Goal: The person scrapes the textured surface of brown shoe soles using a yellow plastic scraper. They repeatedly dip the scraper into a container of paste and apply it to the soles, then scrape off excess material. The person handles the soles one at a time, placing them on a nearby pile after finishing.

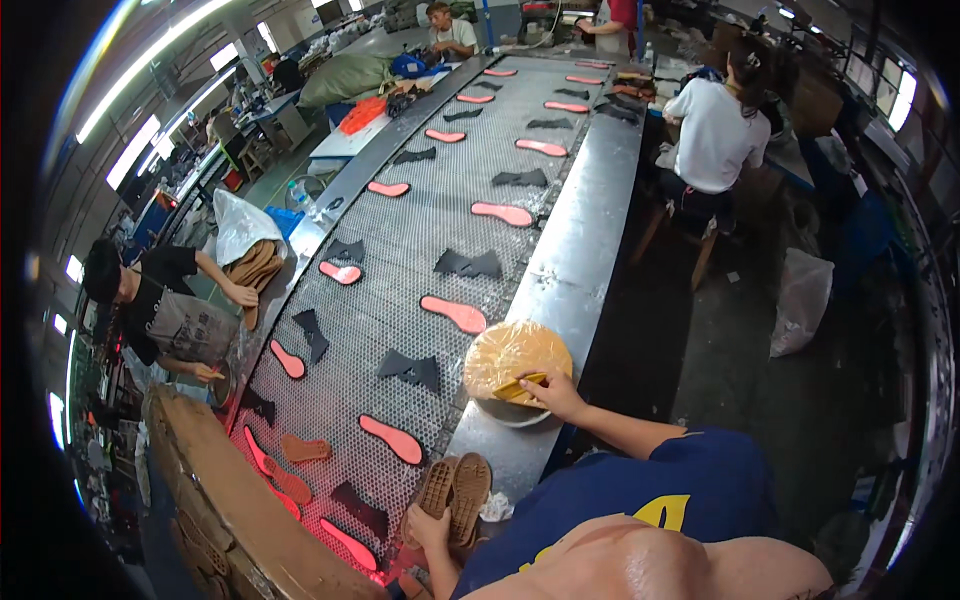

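Observation:
My left hand (430, 530) is closed on the near end of a brown rubber shoe sole (437, 488), beside the conveyor's near right edge. A second brown shoe sole (470, 492) lies right against it; I cannot tell whether my fingers reach that one too. My right hand (557, 395) is closed round a flat yellow tool (520, 386), whose working end I cannot make out. It is over a round container (515, 345), its yellowish top covered with clear film, standing on the metal ledge.
A mesh conveyor (385, 240) carries pink insoles (453, 313) and black upper pieces (408, 370). A brown housing (230, 500) stands at its near left end. One person (170, 310) handles soles at left; another (715, 135) sits at right. A clear bag (802, 300) lies beyond the ledge.

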Action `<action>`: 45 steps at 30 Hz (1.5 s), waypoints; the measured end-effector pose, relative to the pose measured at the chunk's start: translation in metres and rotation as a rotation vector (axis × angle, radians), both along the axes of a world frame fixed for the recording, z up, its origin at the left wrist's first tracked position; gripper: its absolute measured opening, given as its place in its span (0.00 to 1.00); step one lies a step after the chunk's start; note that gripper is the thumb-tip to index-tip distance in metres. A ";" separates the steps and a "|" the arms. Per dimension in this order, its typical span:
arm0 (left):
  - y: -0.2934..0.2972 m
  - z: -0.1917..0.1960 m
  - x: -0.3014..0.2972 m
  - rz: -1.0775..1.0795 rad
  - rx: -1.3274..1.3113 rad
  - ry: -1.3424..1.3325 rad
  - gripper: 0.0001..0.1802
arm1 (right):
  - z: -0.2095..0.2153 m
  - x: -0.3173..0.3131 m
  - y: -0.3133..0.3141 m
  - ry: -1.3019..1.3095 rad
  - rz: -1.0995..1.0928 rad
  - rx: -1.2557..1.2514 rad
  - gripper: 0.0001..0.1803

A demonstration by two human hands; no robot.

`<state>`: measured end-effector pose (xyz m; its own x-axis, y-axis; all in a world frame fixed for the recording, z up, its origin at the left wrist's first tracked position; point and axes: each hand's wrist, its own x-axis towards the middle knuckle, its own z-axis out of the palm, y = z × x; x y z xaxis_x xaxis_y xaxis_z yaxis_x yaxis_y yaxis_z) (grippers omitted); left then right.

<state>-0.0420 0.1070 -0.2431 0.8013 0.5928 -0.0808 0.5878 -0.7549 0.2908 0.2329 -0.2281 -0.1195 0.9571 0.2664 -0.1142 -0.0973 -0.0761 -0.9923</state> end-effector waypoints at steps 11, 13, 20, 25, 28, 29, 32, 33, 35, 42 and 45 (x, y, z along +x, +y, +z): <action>-0.017 0.079 0.017 0.313 0.223 -0.411 0.36 | -0.044 -0.006 -0.005 -0.421 0.113 -0.265 0.09; -0.010 0.095 0.005 0.301 -0.155 -0.608 0.21 | -0.051 -0.012 -0.004 -0.431 0.061 -0.306 0.09; -0.022 0.103 -0.025 0.289 0.001 -0.406 0.14 | -0.069 -0.021 0.006 -0.602 0.148 -0.319 0.11; -0.037 0.063 -0.045 0.115 0.113 -0.452 0.14 | -0.088 -0.022 0.021 -1.058 0.197 -0.542 0.10; -0.043 0.041 -0.074 0.216 0.005 -0.182 0.16 | -0.092 -0.026 0.025 -1.151 0.172 -0.541 0.09; -0.040 0.017 -0.086 0.248 -0.057 -0.249 0.17 | -0.094 -0.026 0.022 -1.138 0.146 -0.549 0.10; -0.045 0.002 -0.079 0.336 -0.032 -0.268 0.17 | -0.101 -0.028 0.019 -1.063 0.162 -0.636 0.09; -0.047 0.002 -0.084 0.378 -0.016 -0.263 0.17 | -0.106 -0.028 0.019 -1.047 0.149 -0.659 0.09; -0.057 0.010 -0.099 0.487 0.007 -0.253 0.16 | -0.113 -0.030 0.020 -1.019 0.154 -0.705 0.08; -0.043 0.104 -0.069 0.596 0.055 -0.709 0.15 | -0.110 -0.029 0.021 -0.904 0.114 -0.679 0.06; -0.038 0.126 -0.045 0.500 0.198 -0.914 0.06 | -0.103 -0.029 0.017 -0.792 0.173 -0.670 0.09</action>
